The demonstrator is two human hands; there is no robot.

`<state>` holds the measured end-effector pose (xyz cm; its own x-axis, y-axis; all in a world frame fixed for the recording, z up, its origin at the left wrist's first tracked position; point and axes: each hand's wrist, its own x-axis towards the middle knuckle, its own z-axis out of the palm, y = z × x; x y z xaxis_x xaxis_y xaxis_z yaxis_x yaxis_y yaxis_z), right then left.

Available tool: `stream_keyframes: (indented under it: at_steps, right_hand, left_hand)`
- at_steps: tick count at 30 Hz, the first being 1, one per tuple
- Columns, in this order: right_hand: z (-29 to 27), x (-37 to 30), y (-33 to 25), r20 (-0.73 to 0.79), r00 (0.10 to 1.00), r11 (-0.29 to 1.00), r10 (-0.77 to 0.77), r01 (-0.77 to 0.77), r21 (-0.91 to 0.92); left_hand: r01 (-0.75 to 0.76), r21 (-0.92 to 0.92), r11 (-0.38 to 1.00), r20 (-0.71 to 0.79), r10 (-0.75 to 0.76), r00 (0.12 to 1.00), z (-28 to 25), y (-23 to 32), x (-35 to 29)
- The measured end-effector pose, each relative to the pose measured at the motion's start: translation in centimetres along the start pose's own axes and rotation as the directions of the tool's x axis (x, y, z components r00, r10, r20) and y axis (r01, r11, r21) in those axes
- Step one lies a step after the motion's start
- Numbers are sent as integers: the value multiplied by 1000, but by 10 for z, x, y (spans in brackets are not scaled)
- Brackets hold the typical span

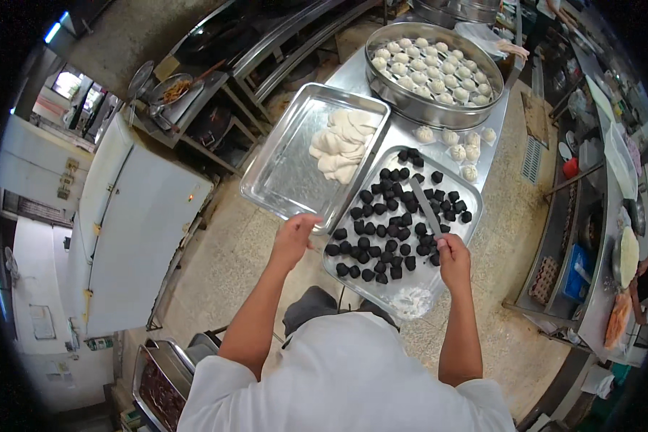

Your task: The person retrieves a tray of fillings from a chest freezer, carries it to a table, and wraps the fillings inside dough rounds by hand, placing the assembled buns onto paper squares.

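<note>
A person in a white shirt stands at a metal bench (403,129), both forearms stretched forward. The right hand (454,261) grips the near end of a flat metal blade (426,207), which points far and slightly left over dark, rounded lumps (369,228). These lie scattered across a metal tray (450,176), with white powder (412,303) at its near end. The left hand (295,241), loosely open with fingers bent, is at the near edge of a second tray (288,165) to the left; whether it touches the rim cannot be told. Overlapping pale dough rounds (342,147) lie in that tray's right half. Beyond, a round steamer (410,106) holds rows of white buns (433,72), with several more buns (471,153) on the bench just nearer
</note>
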<state>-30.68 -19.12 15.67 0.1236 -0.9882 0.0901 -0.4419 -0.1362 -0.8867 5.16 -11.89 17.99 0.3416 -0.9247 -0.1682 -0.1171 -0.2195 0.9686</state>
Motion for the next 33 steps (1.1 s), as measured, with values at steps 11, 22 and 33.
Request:
stream_keyframes:
  at_steps: [11, 22, 33]
  right_hand:
    - [77, -25, -71, -171, 949, 945, 265, -291, -147]
    - [207, -42, -180, -46, 644, 417, 764, -438, 797]
    - [198, -151, -154, -807, 363, 628, 466, -778, 13]
  left_hand:
    - [-351, 212, 912, 201, 311, 929, -18, 18, 227]
    - [-606, 386, 695, 625, 286, 726, 37, 44, 413]
    - [-777, 530, 341, 797, 115, 593, 86, 36, 462]
